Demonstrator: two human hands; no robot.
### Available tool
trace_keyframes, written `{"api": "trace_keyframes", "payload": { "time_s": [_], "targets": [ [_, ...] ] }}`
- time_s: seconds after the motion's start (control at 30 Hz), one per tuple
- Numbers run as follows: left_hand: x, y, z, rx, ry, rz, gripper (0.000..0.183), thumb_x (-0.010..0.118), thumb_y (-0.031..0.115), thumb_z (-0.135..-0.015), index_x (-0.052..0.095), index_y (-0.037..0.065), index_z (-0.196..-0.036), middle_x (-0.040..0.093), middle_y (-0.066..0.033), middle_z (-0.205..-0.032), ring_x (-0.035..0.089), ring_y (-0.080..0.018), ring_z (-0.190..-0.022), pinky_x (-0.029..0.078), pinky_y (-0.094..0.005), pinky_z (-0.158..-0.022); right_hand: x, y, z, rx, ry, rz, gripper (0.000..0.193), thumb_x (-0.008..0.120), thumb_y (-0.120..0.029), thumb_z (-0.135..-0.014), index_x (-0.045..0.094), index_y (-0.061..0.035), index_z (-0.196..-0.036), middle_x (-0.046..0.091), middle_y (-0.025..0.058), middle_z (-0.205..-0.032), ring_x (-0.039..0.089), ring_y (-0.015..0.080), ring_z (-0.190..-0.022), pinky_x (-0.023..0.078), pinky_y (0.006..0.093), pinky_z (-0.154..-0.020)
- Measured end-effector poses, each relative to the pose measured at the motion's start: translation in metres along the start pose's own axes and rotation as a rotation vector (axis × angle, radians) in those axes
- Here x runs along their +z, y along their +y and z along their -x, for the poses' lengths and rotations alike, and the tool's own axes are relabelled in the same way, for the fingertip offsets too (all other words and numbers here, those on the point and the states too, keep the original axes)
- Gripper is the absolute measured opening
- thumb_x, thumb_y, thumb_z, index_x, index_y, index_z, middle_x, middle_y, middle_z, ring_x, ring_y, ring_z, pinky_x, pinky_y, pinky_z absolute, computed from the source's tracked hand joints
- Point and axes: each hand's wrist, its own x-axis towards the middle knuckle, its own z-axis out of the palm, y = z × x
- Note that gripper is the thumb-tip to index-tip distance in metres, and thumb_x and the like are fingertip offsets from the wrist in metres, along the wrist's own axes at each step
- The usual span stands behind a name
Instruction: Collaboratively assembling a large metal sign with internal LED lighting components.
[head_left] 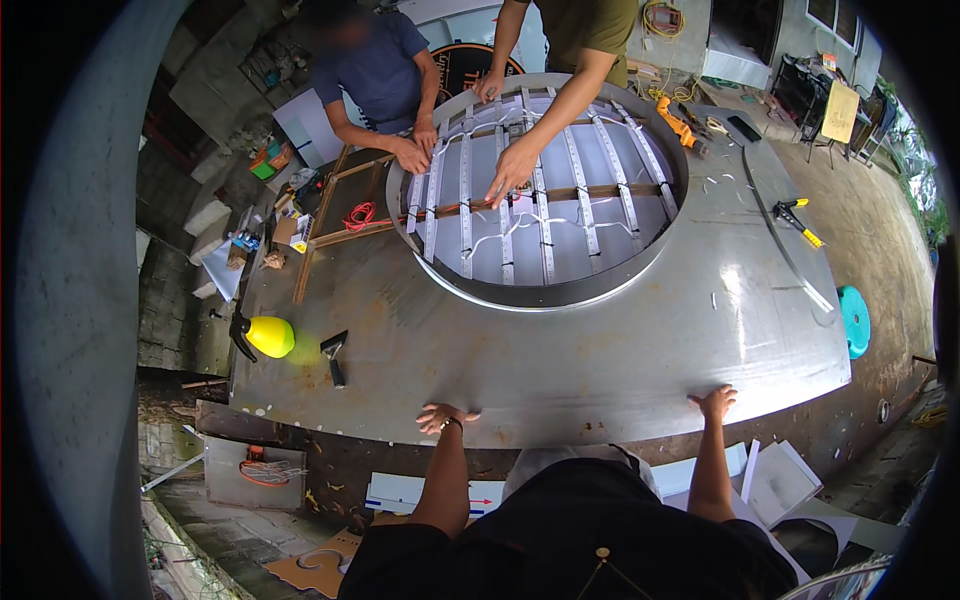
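Both of my hands rest on the near edge of a grey metal-topped table (590, 370). My left hand (446, 416), with a band at its wrist, lies with fingers spread and holds nothing. Farther right, my right hand (714, 402) leans on the same edge, its fingers apart and nothing in them. Beyond them sits a large round metal-rimmed frame (545, 296), crossed by several white light strips (545, 235) joined by thin wires. Closest to my left hand is a black-handled scraper (335, 358). A yellow spray bottle (270, 337) stands left of the scraper.
Two people work across the table; one person's hand (512, 170) reaches over the strips, another's hands (415, 150) touch the frame's left rim. Around lie an orange power tool (680, 125), a yellow-black hand tool (798, 222), a wooden frame (330, 215), red wire (359, 215) and a teal stool (854, 322).
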Motion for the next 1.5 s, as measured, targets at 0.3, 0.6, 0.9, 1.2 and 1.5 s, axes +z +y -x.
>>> {"api": "trace_keyframes", "payload": {
  "time_s": [0.3,0.6,0.9,1.2,1.5],
  "targets": [
    [0.001,-0.001,-0.001,0.003,0.002,-0.001,0.148,0.088,0.055,-0.039,-0.002,0.002,-0.143,0.006,-0.0341,-0.146,0.020,-0.0508,-0.133,0.028,-0.0544,-0.107,0.006,0.002,-0.004,-0.002,0.011,-0.022,0.124,0.086,-0.047,-0.052,0.017,0.0093,-0.139,0.022,0.0318,-0.142,0.031,0.0437,-0.130,0.032,0.0427,-0.107],
    [0.004,-0.001,-0.007,0.000,0.003,-0.011,0.148,0.088,0.057,-0.040,-0.002,0.001,-0.143,0.005,-0.0341,-0.146,0.019,-0.0509,-0.133,0.028,-0.0557,-0.106,0.005,0.001,0.000,-0.023,0.042,-0.007,0.120,0.083,-0.051,-0.054,0.025,0.0154,-0.134,0.032,0.0258,-0.139,0.028,0.0426,-0.130,0.029,0.0471,-0.106],
    [0.002,0.000,-0.005,0.001,-0.011,-0.005,0.148,0.087,0.057,-0.040,-0.003,0.001,-0.143,0.004,-0.0341,-0.146,0.019,-0.0511,-0.133,0.028,-0.0558,-0.106,0.004,0.001,-0.002,0.002,0.029,-0.033,0.124,0.087,-0.045,-0.052,0.017,0.0090,-0.139,0.021,0.0322,-0.142,0.031,0.0453,-0.129,0.034,0.0430,-0.106],
    [0.007,0.000,-0.008,0.005,0.004,-0.047,0.148,0.088,0.057,-0.040,-0.003,0.002,-0.143,0.004,-0.0344,-0.146,0.019,-0.0508,-0.133,0.030,-0.0550,-0.105,0.005,0.001,-0.003,0.013,0.029,-0.035,0.124,0.087,-0.046,-0.052,0.018,0.0088,-0.139,0.022,0.0313,-0.143,0.031,0.0450,-0.129,0.033,0.0434,-0.106],
    [0.002,0.003,-0.002,-0.011,-0.022,-0.025,0.149,0.089,0.055,-0.039,-0.003,0.001,-0.143,0.003,-0.0344,-0.146,0.019,-0.0509,-0.133,0.029,-0.0545,-0.105,0.010,0.003,-0.007,0.014,0.016,-0.032,0.124,0.087,-0.043,-0.052,0.017,0.0080,-0.139,0.021,0.0306,-0.143,0.030,0.0448,-0.130,0.032,0.0431,-0.107]
  ]
}}
